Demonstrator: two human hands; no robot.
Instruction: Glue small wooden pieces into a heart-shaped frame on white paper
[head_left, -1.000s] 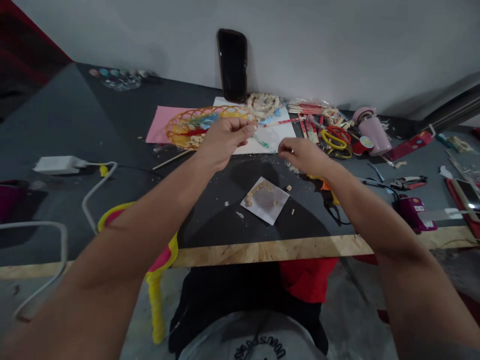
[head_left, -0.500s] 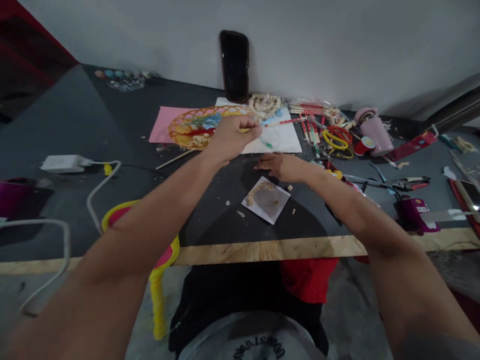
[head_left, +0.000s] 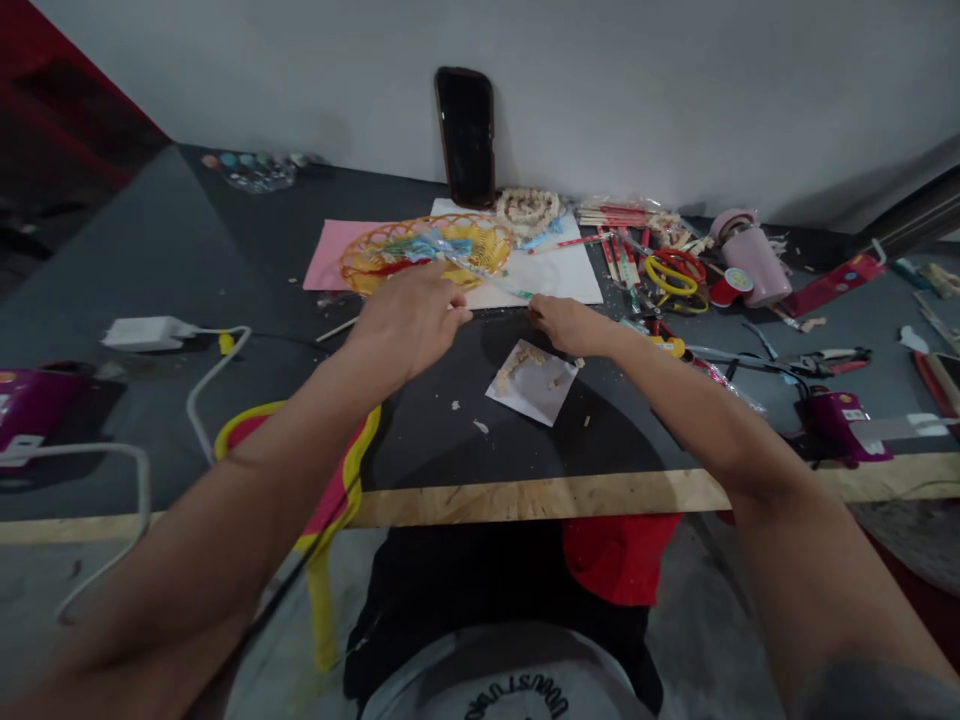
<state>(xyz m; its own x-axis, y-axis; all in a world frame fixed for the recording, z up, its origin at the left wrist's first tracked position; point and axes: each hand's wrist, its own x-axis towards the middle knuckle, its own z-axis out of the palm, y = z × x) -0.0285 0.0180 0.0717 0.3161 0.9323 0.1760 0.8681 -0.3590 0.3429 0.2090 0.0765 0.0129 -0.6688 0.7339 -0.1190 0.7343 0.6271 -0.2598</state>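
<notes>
Crumbs (head_left: 511, 372) are gathered on paper (head_left: 538, 397), presumably against scattering, while left hand (head_left: 412, 322) and right hand (head_left: 568, 323) are loosely curled, any hold hidden.

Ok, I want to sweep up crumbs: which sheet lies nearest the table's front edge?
The small white square with beige bits on it; the larger white sheet and pink sheet lie farther back.

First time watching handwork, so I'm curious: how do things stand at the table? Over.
Left hand near orange basket, grip unclear. Right hand near white square, grip unclear. Pale pieces on the square; loose scraps nearby.
</notes>
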